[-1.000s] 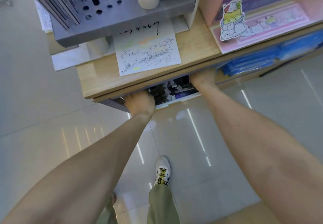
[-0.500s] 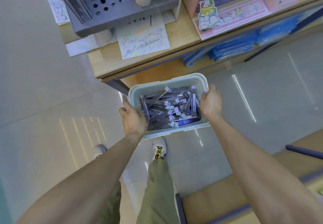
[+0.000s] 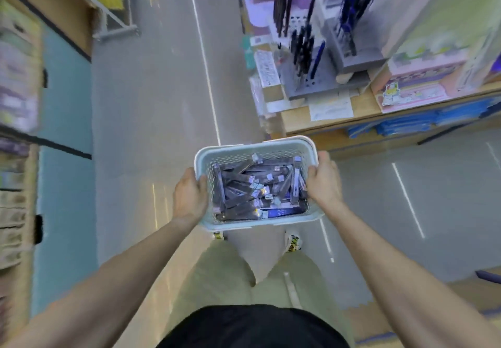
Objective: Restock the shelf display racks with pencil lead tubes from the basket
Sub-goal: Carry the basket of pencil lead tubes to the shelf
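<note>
1. Left hand point(image 3: 189, 198) grasps the basket point(image 3: 254, 149) by its left rim; right hand point(image 3: 324, 182) grasps the right rim. Two-sided grip prob. keeps the load level.
2. Pencil lead tubes point(image 3: 257, 190) lie loose inside the basket, none racked yet.
3. Basket is carried in front of the body, w/ the pen display rack point(image 3: 306, 76) ahead-right on the shelf point(image 3: 298, 119), well apart.

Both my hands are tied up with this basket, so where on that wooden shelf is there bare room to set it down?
Little room. The shelf is bare wood only in a narrow strip along its front edge, between the scribbled test paper and the pink box. Behind that, the grey pen racks crowd it. The basket, which the left hand and right hand grip, looks wider than that strip.
</note>
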Motion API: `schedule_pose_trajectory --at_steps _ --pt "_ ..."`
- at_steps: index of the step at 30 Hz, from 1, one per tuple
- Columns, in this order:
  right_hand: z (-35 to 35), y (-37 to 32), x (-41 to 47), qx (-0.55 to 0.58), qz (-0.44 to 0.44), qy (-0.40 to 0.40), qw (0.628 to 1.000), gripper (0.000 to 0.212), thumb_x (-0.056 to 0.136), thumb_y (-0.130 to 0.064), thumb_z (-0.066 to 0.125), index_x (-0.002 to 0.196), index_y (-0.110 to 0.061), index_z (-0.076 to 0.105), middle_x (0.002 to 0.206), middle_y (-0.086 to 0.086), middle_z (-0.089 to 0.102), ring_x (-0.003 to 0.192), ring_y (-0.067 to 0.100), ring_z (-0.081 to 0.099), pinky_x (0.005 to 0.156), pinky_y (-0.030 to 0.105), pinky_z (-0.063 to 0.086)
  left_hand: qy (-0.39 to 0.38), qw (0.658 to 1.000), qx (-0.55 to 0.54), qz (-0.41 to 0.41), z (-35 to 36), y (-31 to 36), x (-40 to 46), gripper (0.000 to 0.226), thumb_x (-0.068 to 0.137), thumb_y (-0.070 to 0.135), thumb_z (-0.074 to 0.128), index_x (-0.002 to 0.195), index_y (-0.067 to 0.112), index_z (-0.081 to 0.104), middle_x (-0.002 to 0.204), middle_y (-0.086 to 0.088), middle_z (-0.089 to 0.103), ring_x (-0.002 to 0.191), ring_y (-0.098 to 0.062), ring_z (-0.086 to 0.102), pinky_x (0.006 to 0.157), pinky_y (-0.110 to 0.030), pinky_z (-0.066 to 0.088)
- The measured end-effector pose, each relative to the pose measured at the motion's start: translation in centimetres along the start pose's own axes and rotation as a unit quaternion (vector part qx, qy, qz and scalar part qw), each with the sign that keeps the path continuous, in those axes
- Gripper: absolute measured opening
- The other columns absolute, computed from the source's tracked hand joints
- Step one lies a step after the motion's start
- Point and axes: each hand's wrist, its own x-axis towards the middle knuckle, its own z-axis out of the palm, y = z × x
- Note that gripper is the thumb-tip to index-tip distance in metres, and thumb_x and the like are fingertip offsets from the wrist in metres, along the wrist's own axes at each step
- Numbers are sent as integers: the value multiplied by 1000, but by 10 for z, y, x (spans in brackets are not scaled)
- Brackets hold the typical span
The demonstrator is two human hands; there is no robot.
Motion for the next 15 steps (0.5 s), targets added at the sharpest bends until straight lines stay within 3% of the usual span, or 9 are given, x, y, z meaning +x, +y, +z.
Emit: schedule_pose_trajectory --at_steps 2,6,11,15 --pt "10 -54 -5 -17 -42 -5 999 15 101 -10 44 113 -4 49 108 25 59 100 42 55 71 39 30 25 1000 -10 7 -49 -25 15 24 108 23 43 104 0 50 99 -28 62 91 -48 60 69 -39 33" --pt "33 -161 -12 -14 -87 22 996 14 103 -17 43 107 -6 50 103 19 61 91 39 57 73 45 45 58 998 -22 8 -141 -69 52 27 108 29 40 104 3 49 98 -23 62 90 -45 59 68 -39 35" --pt "51 -281 -8 -1 -123 28 992 10 105 -18 42 104 -11 49 94 13 62 82 32 60 72 51 53 95 994 -44 13 -235 -99 110 31 108 34 40 111 6 51 103 -20 65 95 -43 61 76 -45 45" --pt "61 -345 11 15 -152 40 987 16 103 -17 51 114 -7 51 104 11 60 92 30 58 82 49 52 113 991 -68 29 -285 -108 161 28 108 31 43 104 4 51 98 -20 64 91 -42 60 71 -42 41"
